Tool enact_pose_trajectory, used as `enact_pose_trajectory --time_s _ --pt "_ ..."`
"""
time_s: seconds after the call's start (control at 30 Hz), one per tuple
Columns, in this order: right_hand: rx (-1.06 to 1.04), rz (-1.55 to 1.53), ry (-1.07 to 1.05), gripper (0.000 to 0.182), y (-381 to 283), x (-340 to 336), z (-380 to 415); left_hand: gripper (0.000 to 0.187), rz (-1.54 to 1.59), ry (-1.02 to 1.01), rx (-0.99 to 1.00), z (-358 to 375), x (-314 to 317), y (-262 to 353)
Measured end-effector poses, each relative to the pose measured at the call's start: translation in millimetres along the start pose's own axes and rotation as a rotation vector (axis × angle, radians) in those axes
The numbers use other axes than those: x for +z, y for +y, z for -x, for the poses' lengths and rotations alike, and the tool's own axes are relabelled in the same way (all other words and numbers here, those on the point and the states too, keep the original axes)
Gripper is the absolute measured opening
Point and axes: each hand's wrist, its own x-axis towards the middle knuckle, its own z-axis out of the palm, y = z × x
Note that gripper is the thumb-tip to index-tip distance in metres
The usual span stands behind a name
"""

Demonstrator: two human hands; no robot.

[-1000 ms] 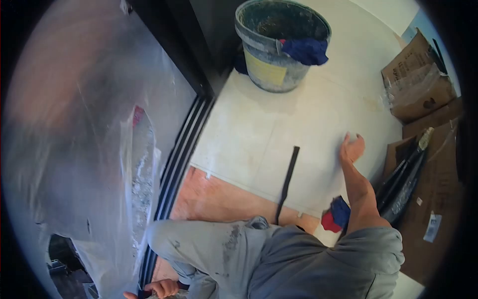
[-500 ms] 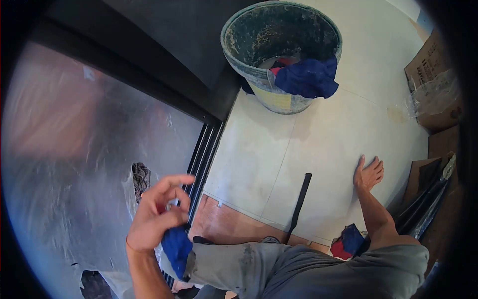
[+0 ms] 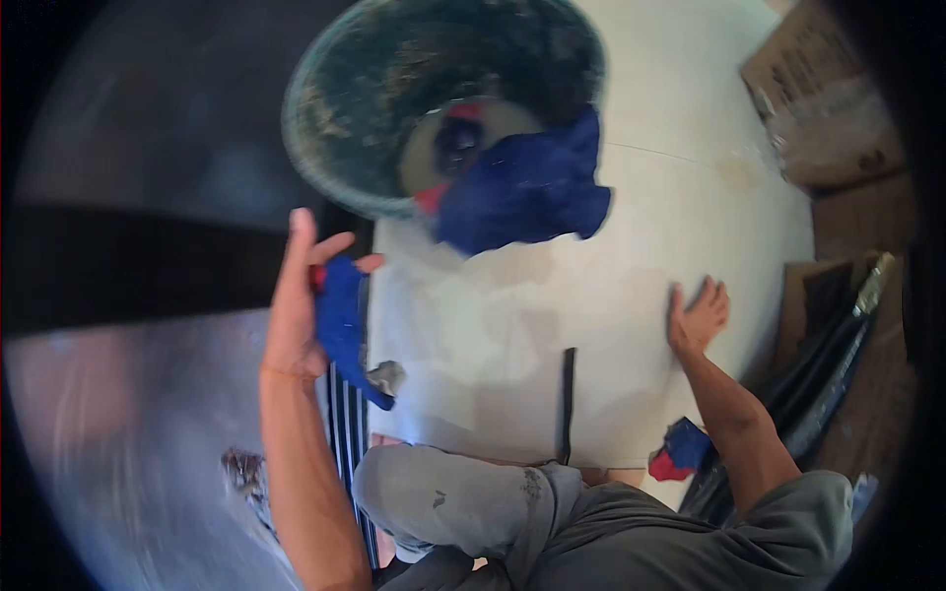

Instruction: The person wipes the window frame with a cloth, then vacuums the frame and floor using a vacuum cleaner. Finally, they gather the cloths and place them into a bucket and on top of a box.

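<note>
My left hand (image 3: 296,305) holds a blue-and-red cloth (image 3: 342,320) at the left, just below the near rim of a large dark green bucket (image 3: 340,197). Some fingers are stretched out, and the cloth hangs down over the black door track. A dark blue cloth (image 3: 522,187) drapes over the bucket's rim, with a bit of red at its edge. Murky water (image 3: 419,148) stands in the bucket, with red and dark cloth in it. On the pale floor to the right, my right hand (image 3: 702,320) rests with its fingers spread, holding nothing.
A thin black strip (image 3: 569,404) lies on the tiled floor (image 3: 631,374). Another blue-and-red cloth (image 3: 680,450) is near my right arm. Cardboard boxes (image 3: 823,98) and a black plastic-wrapped bundle (image 3: 818,364) line the right side. Plastic sheeting (image 3: 148,443) spreads at the left.
My left hand has moved up toward the bucket with the blue-and-red cloth. The view has shifted, so the bucket looks nearer and further left. My right hand stays on the floor.
</note>
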Motion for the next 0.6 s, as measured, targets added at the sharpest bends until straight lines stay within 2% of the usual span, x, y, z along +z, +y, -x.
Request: enact_pose_trajectory --time_s 0.1,0.17,0.23,0.27,0.3,0.33,0.4,0.43,0.53,0.6 --pt "-0.023 -0.011 -0.001 0.083 -5.9 -7.0 -2.5 0.087 0.061 0.154 0.026 -16.0 33.6 23.8" --pt "-0.031 -0.01 -0.022 0.084 -10.0 -12.8 -10.0 0.062 0.057 0.067 0.101 -40.1 26.0 26.7" --pt "-0.039 -0.039 -0.008 0.085 -13.0 -17.4 -9.2 0.035 0.158 0.033 0.114 -41.0 1.4 24.1" --pt "-0.034 -0.036 -0.008 0.086 -12.8 -17.5 -12.2 0.024 0.126 0.042 0.056 -41.2 7.3 30.9" --pt "-0.041 -0.025 -0.011 0.087 -11.6 -14.1 -15.2 0.024 0.098 0.144 0.051 -40.8 10.7 33.3" --pt "-0.042 -0.008 -0.021 0.088 -8.0 -12.0 -14.1 0.024 0.024 0.068 0.102 -43.6 -1.6 30.9" --pt "-0.047 -0.019 -0.029 0.09 -5.8 -7.6 -15.1 0.027 -0.089 0.164 0.172 -50.1 -12.3 33.0" --pt "-0.043 -0.022 -0.05 0.089 -5.2 -6.8 -13.3 0.029 -0.147 0.334 0.179 -49.9 -7.6 39.1" --pt "-0.08 -0.018 -0.058 0.089 1.0 -2.6 -18.7 0.021 -0.136 0.491 0.208 -35.0 72.0 52.6" --pt "-0.081 -0.01 -0.062 0.088 3.2 -4.0 -14.7 0.023 -0.22 0.453 0.025 -50.2 33.4 67.2"
